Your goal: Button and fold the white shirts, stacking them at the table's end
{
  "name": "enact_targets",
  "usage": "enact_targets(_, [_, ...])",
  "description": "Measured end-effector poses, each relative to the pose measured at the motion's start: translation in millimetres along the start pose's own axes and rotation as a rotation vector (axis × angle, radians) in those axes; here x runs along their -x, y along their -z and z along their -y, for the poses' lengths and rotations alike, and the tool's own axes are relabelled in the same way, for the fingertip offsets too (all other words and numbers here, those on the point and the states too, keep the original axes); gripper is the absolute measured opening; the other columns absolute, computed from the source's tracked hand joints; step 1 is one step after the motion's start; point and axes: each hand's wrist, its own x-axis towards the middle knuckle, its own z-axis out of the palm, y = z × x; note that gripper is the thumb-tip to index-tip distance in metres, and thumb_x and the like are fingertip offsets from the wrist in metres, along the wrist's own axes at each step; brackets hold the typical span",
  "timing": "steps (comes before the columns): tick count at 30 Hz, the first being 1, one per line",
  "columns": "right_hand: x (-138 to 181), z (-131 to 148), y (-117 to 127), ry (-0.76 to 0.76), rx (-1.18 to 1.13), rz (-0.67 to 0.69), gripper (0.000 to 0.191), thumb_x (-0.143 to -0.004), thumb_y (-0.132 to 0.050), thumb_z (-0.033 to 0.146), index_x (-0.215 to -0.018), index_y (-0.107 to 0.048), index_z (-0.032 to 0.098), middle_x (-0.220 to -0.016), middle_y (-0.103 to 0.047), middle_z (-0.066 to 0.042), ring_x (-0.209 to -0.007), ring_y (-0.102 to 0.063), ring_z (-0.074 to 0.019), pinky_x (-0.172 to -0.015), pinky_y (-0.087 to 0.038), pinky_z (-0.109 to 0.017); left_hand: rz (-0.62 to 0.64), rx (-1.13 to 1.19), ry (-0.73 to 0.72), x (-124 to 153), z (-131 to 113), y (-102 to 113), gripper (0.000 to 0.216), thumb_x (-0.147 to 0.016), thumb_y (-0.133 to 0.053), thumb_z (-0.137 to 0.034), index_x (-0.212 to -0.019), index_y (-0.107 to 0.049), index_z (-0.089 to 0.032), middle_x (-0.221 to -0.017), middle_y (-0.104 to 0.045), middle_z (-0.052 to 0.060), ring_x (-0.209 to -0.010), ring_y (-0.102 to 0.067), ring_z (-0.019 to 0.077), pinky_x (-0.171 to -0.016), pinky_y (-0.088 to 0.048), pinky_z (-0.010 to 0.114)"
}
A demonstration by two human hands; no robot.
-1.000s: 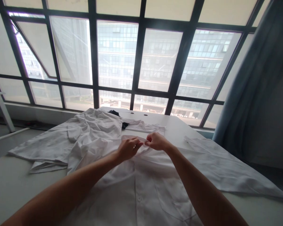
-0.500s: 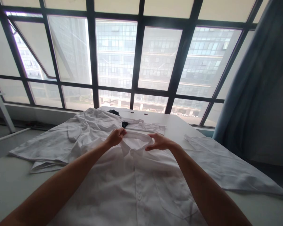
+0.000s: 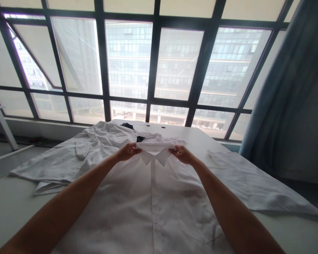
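A white button-up shirt (image 3: pixel 132 208) lies front up before me, its button placket running down the middle and a chest pocket on the right. Its collar (image 3: pixel 155 147) is stretched between my hands, with both points folded down. My left hand (image 3: pixel 128 151) pinches the collar's left end, thumb over the cloth. At the other end, my right hand (image 3: pixel 181 153) grips the collar in the same way. One sleeve (image 3: pixel 254 180) spreads out to the right on the white table.
More crumpled white cloth (image 3: pixel 95 144) covers the table's left side. Small dark items (image 3: pixel 127 125) lie toward the back. The white table (image 3: pixel 193 135) reaches toward large windows (image 3: pixel 129 60). A blue-grey curtain (image 3: pixel 270 106) hangs at the right, and another table's leg (image 3: pixel 6 128) stands at the left.
The collar has gone from a raised, open loop to folded down and pulled taut. My right hand has closed on its right end and moved slightly right; my left hand shifted slightly left.
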Motion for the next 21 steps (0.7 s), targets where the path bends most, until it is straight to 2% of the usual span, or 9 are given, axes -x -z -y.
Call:
enact_targets(2, [0.2, 4.7, 0.2, 0.038, 0.073, -0.040, 0.035, -0.088, -0.052, 0.050, -0.069, -0.056, 0.021, -0.061, -0.051, 0.001, -0.059, -0.045, -0.0154, -0.058, -0.037, -0.027, -0.104, -0.082, 0.007, -1.7, -1.5, -4.4, 0.044, -0.081, -0.057, -0.059, -0.081, -0.061, -0.016, -0.076, -0.066, 0.004, -0.072, -0.059, 0.0184, -0.068, -0.048, 0.028])
enact_targets(5, [0.2, 10.7, -0.3, 0.070, 0.192, -0.113, 0.037, -0.091, -0.048, 0.049, -0.068, -0.051, 0.021, -0.059, -0.048, 0.001, -0.058, -0.043, -0.0152, -0.059, -0.036, -0.027, -0.250, -0.349, 0.015, -2.4, -8.3, -7.5, 0.041, -0.085, -0.055, -0.056, -0.070, -0.055, -0.018, -0.061, -0.057, 0.001, -0.060, -0.053, 0.0161, -0.060, -0.042, 0.026])
enact_targets(7, [0.6, 11.9, -0.1, 0.067, 0.227, -0.139, 0.036, -0.092, -0.046, 0.050, -0.071, -0.052, 0.021, -0.061, -0.051, 0.000, -0.060, -0.045, -0.0159, -0.060, -0.037, -0.028, -0.281, -0.469, 0.027, -1.5, -12.8, -5.1, 0.042, -0.086, -0.053, -0.057, -0.067, -0.053, -0.019, -0.058, -0.053, 0.000, -0.057, -0.051, 0.0159, -0.057, -0.038, 0.026])
enact_targets(9, [2.4, 10.5, 2.5, 0.047, 0.239, -0.129, 0.040, -0.089, -0.049, 0.055, -0.072, -0.055, 0.020, -0.064, -0.054, -0.001, -0.061, -0.048, -0.0163, -0.059, -0.038, -0.027, -0.211, -0.524, 0.053, 1.0, -14.0, 2.3, 0.046, -0.084, -0.053, -0.061, -0.066, -0.054, -0.018, -0.058, -0.053, 0.001, -0.056, -0.050, 0.0157, -0.055, -0.035, 0.025])
enact_targets(11, [6.0, 6.7, 8.6, 0.016, 0.241, -0.024, 0.045, -0.079, -0.058, 0.063, -0.074, -0.060, 0.018, -0.069, -0.059, -0.003, -0.064, -0.051, -0.0169, -0.060, -0.039, -0.027, -0.010, -0.527, 0.101, 5.8, -10.3, 14.2, 0.050, -0.078, -0.058, -0.065, -0.065, -0.057, -0.017, -0.058, -0.054, 0.001, -0.055, -0.049, 0.0148, -0.053, -0.033, 0.024])
enact_targets(13, [10.8, 1.0, 16.9, -0.057, 0.238, 0.201, 0.049, -0.067, -0.069, 0.064, -0.078, -0.066, 0.016, -0.075, -0.065, -0.004, -0.069, -0.056, -0.0186, -0.061, -0.041, -0.027, 0.253, -0.505, 0.169, 12.6, -3.6, 27.7, 0.046, -0.071, -0.066, -0.062, -0.066, -0.061, -0.017, -0.060, -0.057, 0.000, -0.055, -0.049, 0.0145, -0.052, -0.033, 0.023])
enact_targets(15, [15.7, -6.2, 25.3, -0.191, 0.289, 0.421, 0.046, -0.060, -0.076, 0.057, -0.078, -0.069, 0.015, -0.076, -0.068, -0.003, -0.072, -0.059, -0.0205, -0.062, -0.042, -0.027, 0.401, -0.515, 0.237, 19.6, 2.8, 39.9, 0.038, -0.069, -0.069, -0.054, -0.066, -0.063, -0.016, -0.061, -0.059, 0.001, -0.058, -0.050, 0.0155, -0.053, -0.034, 0.024])
enact_targets(17, [19.5, -13.1, 32.4, -0.312, 0.425, 0.497, 0.033, -0.060, -0.079, 0.044, -0.076, -0.072, 0.016, -0.075, -0.069, -0.004, -0.074, -0.062, -0.0221, -0.063, -0.042, -0.027, 0.409, -0.558, 0.277, 24.3, 6.0, 49.8, 0.032, -0.071, -0.066, -0.046, -0.066, -0.062, -0.015, -0.062, -0.059, 0.002, -0.061, -0.052, 0.0166, -0.055, -0.036, 0.024])
enact_targets(21, [23.2, -17.7, 45.9, -0.360, 0.636, 0.380, 0.013, -0.071, -0.071, 0.029, -0.077, -0.073, 0.017, -0.078, -0.071, -0.005, -0.078, -0.065, -0.0221, -0.064, -0.043, -0.026, 0.410, -0.571, 0.305, 22.7, 0.8, 67.8, 0.027, -0.073, -0.062, -0.041, -0.069, -0.062, -0.015, -0.067, -0.061, 0.002, -0.066, -0.055, 0.0178, -0.061, -0.039, 0.024])
